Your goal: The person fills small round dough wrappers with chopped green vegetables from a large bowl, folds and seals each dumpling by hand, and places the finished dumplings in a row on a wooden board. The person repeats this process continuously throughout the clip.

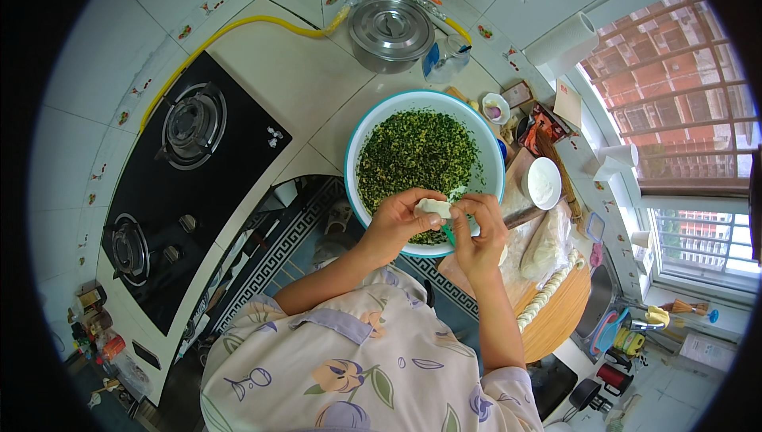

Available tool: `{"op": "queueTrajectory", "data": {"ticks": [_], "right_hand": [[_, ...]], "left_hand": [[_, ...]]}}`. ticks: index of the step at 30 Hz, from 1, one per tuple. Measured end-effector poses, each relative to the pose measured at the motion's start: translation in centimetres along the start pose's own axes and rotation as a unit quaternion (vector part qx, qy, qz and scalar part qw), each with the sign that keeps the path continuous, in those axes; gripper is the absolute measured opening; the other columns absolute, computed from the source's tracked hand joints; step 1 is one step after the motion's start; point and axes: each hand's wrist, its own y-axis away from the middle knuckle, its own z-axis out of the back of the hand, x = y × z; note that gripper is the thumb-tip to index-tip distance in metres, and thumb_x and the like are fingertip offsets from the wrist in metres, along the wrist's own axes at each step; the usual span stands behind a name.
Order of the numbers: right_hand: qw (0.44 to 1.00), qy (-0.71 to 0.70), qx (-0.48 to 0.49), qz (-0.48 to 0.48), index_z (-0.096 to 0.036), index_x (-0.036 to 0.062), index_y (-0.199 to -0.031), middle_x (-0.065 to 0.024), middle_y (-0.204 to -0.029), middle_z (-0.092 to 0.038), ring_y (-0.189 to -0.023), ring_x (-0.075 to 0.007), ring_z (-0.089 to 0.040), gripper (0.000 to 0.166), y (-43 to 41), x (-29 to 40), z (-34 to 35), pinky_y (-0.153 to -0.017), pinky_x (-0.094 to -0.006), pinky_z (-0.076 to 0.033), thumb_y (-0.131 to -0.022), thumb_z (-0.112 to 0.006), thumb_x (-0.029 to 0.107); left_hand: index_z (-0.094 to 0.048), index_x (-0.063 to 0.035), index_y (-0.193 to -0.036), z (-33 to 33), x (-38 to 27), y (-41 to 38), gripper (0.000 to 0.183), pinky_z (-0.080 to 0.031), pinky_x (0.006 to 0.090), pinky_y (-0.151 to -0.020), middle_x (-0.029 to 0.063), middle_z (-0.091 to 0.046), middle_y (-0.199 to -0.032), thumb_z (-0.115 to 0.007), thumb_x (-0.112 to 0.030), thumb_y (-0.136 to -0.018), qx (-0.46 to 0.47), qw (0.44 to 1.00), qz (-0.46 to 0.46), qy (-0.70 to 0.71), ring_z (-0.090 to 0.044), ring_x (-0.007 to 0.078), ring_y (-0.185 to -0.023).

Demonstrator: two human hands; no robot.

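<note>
A small white dough dumpling [433, 207] is pinched between both hands, above the near part of a large white basin [492, 152] with a blue rim. My left hand [397, 218] cups the dumpling from the left, thumb below it. At its right end, my right hand [483, 227] grips the dough edge with thumb and fingertips. Chopped green and yellow filling [417, 152] covers most of the basin's floor. A green utensil handle [448, 234] shows just below the hands, partly hidden by them.
Right of the basin are a bowl of white flour [543, 183], a dark rolling pin [525, 216], a plastic bag [545, 247] and a row of pleated dough pieces [550, 294] on a round wooden board [559, 319]. A gas stove [232, 158] lies left; a lidded steel pot [391, 33] stands behind.
</note>
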Motion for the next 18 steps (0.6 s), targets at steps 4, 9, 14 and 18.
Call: {"op": "queueTrajectory", "data": {"ticks": [4, 9, 14, 18], "right_hand": [[1.0, -0.009, 0.004, 0.003, -0.061, -0.0013, -0.082, -0.0132, -0.089, -0.059, -0.08, -0.0266, -0.058, 0.007, -0.2, -0.2, 0.1, -0.07, -0.0332, -0.046, -0.076, -0.066, -0.001], [0.999, 0.02, 0.036, 0.015, -0.063, -0.0017, -0.087, -0.0139, -0.09, -0.059, -0.082, -0.0281, -0.056, 0.013, -0.7, 0.2, 0.0, -0.07, -0.0351, -0.045, -0.075, -0.065, -0.003], [0.998, -0.049, 0.027, -0.032, -0.059, -0.0005, -0.086, -0.0125, -0.084, -0.057, -0.078, -0.0285, -0.054, 0.008, -0.8, -0.7, 0.1, -0.069, -0.0358, -0.044, -0.08, -0.064, 0.004], [0.987, -0.068, 0.1, -0.104, -0.056, 0.0023, -0.086, -0.0104, -0.077, -0.055, -0.074, -0.0285, -0.052, 0.012, -0.3, -1.7, 1.7, -0.067, -0.0365, -0.042, -0.084, -0.063, 0.012]], "left_hand": [[-0.057, 0.0004, -0.112, -0.1, -0.1, -0.1, 0.031, -0.05, 0.0247, -0.077, 0.0044, -0.062, -0.096, -0.064, -0.003, -0.083, -0.017, 1.0, 0.001, -0.016, -0.059, 0.0106, -0.085], [-0.057, 0.0005, -0.113, -0.3, -0.1, -0.3, 0.03, -0.049, 0.0245, -0.077, 0.0042, -0.062, -0.096, -0.063, -0.003, -0.084, -0.015, 0.999, -0.012, -0.039, -0.059, 0.0105, -0.085], [-0.054, 0.0, -0.115, 0.6, 0.2, -0.7, 0.03, -0.049, 0.0268, -0.083, 0.0071, -0.061, -0.102, -0.06, -0.005, -0.087, 0.018, 0.998, 0.05, 0.036, -0.059, 0.0131, -0.091], [-0.052, 0.0, -0.118, 1.3, 0.5, -0.7, 0.031, -0.048, 0.028, -0.086, 0.008, -0.06, -0.107, -0.059, -0.006, -0.088, 0.04, 0.984, 0.082, 0.152, -0.058, 0.0145, -0.095]]}}
